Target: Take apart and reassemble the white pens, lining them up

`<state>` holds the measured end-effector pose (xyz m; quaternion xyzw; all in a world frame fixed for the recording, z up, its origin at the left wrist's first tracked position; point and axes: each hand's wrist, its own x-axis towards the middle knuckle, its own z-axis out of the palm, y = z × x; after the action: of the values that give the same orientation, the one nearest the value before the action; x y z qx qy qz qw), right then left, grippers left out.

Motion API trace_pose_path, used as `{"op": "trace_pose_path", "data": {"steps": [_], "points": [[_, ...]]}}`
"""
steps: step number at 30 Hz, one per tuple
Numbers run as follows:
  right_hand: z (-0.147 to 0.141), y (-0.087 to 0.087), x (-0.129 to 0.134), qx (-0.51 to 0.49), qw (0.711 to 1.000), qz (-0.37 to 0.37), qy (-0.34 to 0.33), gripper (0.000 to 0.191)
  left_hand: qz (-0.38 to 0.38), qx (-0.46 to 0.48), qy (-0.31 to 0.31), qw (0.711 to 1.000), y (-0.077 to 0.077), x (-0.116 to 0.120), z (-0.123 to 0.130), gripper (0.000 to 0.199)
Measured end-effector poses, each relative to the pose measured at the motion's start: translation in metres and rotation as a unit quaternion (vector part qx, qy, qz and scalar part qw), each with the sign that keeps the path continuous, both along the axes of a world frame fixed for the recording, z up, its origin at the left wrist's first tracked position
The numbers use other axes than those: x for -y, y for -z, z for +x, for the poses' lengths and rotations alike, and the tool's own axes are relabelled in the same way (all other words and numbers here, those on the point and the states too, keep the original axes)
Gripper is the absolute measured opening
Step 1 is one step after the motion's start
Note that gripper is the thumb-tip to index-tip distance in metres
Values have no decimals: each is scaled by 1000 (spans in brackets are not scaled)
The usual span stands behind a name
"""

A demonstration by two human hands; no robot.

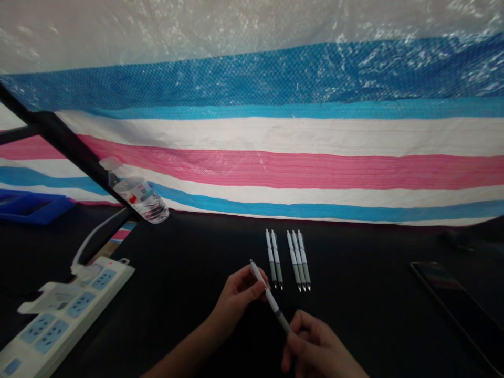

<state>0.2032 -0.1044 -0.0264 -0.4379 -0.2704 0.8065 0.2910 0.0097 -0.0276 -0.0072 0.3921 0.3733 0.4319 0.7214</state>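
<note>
One white-and-grey pen (270, 297) slants above the black table (189, 252), pinched at its clicker half between the left hand's (240, 294) thumb and fingers, while the right hand (311, 344) pinches the grey tip end. Just beyond, five similar pens lie side by side, a pair (274, 260) and a trio (298, 261). A power strip (69, 315) sits to the left, a phone (457, 310) to the right.
</note>
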Motion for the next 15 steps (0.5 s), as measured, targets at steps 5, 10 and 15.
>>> {"op": "trace_pose_path", "data": {"steps": [5,10,15], "points": [[-4,5,1,-40,998,-43,0,60,3,15,19,1000,6,2,-1,20],[-7,-2,-2,-40,997,-66,24,73,7,17,7,1000,4,0,-1,19],[-4,-5,-2,15,1000,-18,-10,64,11,19,-8,1000,3,-1,-1,19]]}}
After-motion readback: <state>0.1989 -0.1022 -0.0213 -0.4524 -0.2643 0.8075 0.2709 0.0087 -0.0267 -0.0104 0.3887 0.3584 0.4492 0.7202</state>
